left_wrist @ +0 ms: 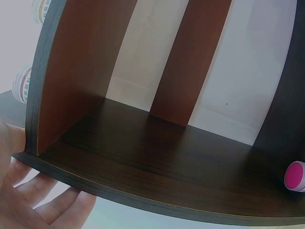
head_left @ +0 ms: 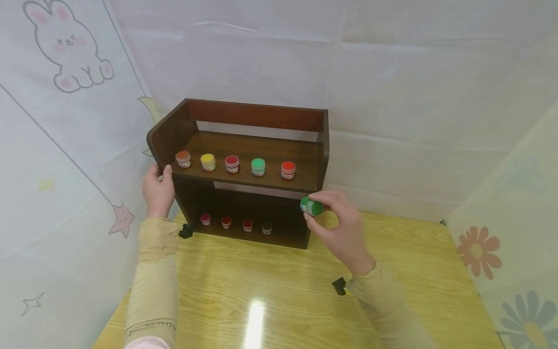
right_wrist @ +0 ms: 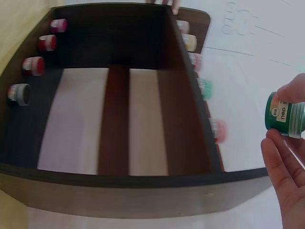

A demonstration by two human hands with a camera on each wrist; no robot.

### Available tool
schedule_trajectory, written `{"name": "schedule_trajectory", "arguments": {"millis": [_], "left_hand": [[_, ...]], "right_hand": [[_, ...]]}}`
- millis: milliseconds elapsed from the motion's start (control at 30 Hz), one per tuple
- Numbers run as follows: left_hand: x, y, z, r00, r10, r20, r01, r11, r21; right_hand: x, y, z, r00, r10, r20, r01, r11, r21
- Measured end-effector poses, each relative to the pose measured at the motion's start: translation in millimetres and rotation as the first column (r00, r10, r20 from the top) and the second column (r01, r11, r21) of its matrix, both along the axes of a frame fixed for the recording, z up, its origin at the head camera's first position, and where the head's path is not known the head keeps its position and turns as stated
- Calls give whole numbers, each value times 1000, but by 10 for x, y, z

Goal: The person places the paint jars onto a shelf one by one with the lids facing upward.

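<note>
A dark brown two-tier wooden shelf (head_left: pixel 257 145) stands on the table. My left hand (head_left: pixel 158 194) grips its left side near the upper board; in the left wrist view the fingers (left_wrist: pixel 71 210) reach around the side panel. My right hand (head_left: pixel 348 237) pinches a green paint jar (head_left: pixel 311 206) between thumb and fingers, tilted, at the shelf's right side. Its label and clear band show in the right wrist view, where the jar (right_wrist: pixel 281 114) is beside the upper board. Along that board's front edge stand orange (head_left: pixel 183 159), yellow (head_left: pixel 208 163), dark red (head_left: pixel 232 164), light green (head_left: pixel 258 167) and bright red (head_left: pixel 288 170) jars.
On the lower board stand a magenta jar (head_left: pixel 205 219), two red jars (head_left: pixel 226 222) and a dark jar (head_left: pixel 267 228). The yellow wood-grain table (head_left: pixel 244 281) has black patches (head_left: pixel 339 286) on it. Printed white sheets (head_left: pixel 414 97) hang behind and at both sides.
</note>
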State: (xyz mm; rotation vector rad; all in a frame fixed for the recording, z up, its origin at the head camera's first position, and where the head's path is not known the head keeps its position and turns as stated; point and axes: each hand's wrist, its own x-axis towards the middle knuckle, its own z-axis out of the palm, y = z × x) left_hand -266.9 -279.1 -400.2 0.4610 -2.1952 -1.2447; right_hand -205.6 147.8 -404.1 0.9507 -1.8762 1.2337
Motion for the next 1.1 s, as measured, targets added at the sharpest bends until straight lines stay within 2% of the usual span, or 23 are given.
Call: {"name": "schedule_trajectory", "arguments": {"millis": [300,467,733,900,1100], "left_hand": [[2,3,-10,1000,-3,-20,2,1000,-1],[-6,9,-18,999,2,-48,-3,1000,-15],[-5,6,-23,999,1,-38,-1,1000,-4],[3,6,-21,1000,-1,-26,1,1000,1],[8,9,-11,1000,-3,-16,3,1000,1]], "right_hand": [[-97,-173,-383,996,-19,84,10,995,99],[-130,-281,-576,991,0,137,-16,993,115],[-211,-432,-855,980,-33,197,5,990,141],[-262,-502,-981,961,-96,261,43,978,202],[-348,-562,-1112,927,-171,335,78,959,272]]}}
